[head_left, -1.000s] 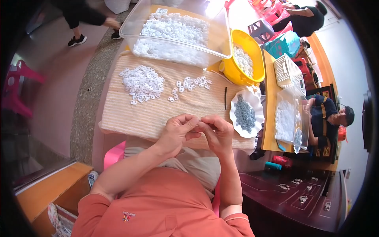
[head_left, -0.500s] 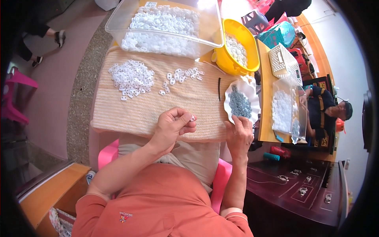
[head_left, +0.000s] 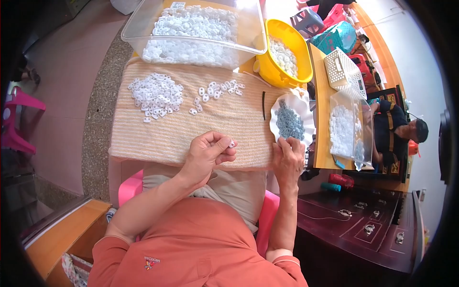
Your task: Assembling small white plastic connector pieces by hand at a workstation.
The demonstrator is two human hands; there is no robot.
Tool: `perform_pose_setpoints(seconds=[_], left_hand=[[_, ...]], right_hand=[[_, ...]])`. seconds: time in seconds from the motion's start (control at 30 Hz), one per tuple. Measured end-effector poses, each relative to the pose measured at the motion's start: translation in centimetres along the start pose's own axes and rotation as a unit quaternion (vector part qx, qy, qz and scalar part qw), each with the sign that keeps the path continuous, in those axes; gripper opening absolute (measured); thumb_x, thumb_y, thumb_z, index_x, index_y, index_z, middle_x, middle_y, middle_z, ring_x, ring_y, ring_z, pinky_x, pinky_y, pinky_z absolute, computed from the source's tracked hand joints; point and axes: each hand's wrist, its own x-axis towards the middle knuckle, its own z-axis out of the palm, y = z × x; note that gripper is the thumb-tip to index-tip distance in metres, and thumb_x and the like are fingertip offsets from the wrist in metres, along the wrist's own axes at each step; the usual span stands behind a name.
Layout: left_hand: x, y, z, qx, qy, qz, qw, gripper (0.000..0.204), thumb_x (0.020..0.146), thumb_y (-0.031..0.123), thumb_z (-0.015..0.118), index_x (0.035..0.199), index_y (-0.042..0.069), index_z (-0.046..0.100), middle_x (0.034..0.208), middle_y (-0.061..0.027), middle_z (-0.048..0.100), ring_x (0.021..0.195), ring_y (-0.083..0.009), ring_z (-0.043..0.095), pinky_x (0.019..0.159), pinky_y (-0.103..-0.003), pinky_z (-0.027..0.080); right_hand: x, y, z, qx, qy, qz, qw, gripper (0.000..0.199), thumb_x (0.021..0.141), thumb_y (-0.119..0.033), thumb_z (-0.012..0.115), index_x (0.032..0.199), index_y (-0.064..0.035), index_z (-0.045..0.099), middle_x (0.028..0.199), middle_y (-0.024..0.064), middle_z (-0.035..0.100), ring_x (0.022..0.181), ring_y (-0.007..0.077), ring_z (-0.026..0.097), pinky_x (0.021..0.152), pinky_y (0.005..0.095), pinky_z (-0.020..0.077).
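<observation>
1. A second ago both hands met over the near edge of the bench; now the right hand (head_left: 288, 160) has gone right to the white dish (head_left: 306, 103) of grey pieces (head_left: 289, 122), its fingers curled on the near rim, hold unclear.
2. The left hand (head_left: 206, 155) pinches a small white ring (head_left: 232, 143) between closed fingers.
3. A striped cloth (head_left: 158, 136) covers the bench, with a pile of white rings (head_left: 155, 95) at the far left.
4. Beyond stand a clear tub (head_left: 201, 48) and a yellow bowl (head_left: 277, 71).

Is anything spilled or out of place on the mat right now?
Nothing stands out. White rings lie in loose piles on the striped mat, grey bits sit inside the white dish, and the left hand pinches one ring.
</observation>
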Motion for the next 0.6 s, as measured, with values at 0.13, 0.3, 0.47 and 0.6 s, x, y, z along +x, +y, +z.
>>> perform_pose_setpoints(seconds=[0.13,0.3,0.47,0.6], left_hand=[[-0.1,0.0,0.1,-0.002,0.002,-0.003,1.0,0.011,0.093,0.014,0.059,0.093,0.003,0.059,0.09,-0.0073,0.064,0.076,-0.0099,0.062,0.07,-0.025,0.056],[-0.1,-0.1,0.1,0.002,0.007,-0.002,1.0,0.01,0.092,0.013,0.06,0.095,0.003,0.058,0.09,-0.0078,0.065,0.077,-0.0103,0.063,0.07,-0.025,0.057],[-0.1,-0.1,0.3,-0.002,0.016,0.004,1.0,0.013,0.09,0.01,0.062,0.098,0.001,0.057,0.086,-0.0075,0.065,0.075,-0.0114,0.064,0.069,-0.024,0.057],[-0.2,-0.1,0.4,0.01,0.012,0.001,1.0,0.015,0.09,0.009,0.063,0.102,0.0,0.059,0.086,-0.0057,0.066,0.075,-0.0101,0.064,0.071,-0.024,0.056]], right_hand=[[-0.4,0.2,0.4,0.032,0.036,-0.018,0.999,0.017,0.076,-0.006,0.07,0.092,-0.005,0.067,0.09,0.0098,0.059,0.083,0.0292,0.056,0.071,0.0391,0.0469],[-1.1,0.9,1.5,0.052,0.09,-0.04,0.994,0.014,0.077,-0.004,0.069,0.091,-0.0037,0.067,0.088,0.0111,0.06,0.082,0.0291,0.057,0.069,0.0388,0.0481],[-1.1,0.7,1.3,0.046,0.088,-0.039,0.994,0.011,0.079,-0.004,0.068,0.09,-0.0022,0.066,0.088,0.0121,0.06,0.082,0.0298,0.058,0.07,0.0393,0.0484],[-0.7,-0.2,0.5,0.047,0.082,-0.026,0.995,0.009,0.08,-0.004,0.065,0.088,0.0002,0.065,0.088,0.0141,0.06,0.082,0.0312,0.058,0.07,0.0401,0.0485]])
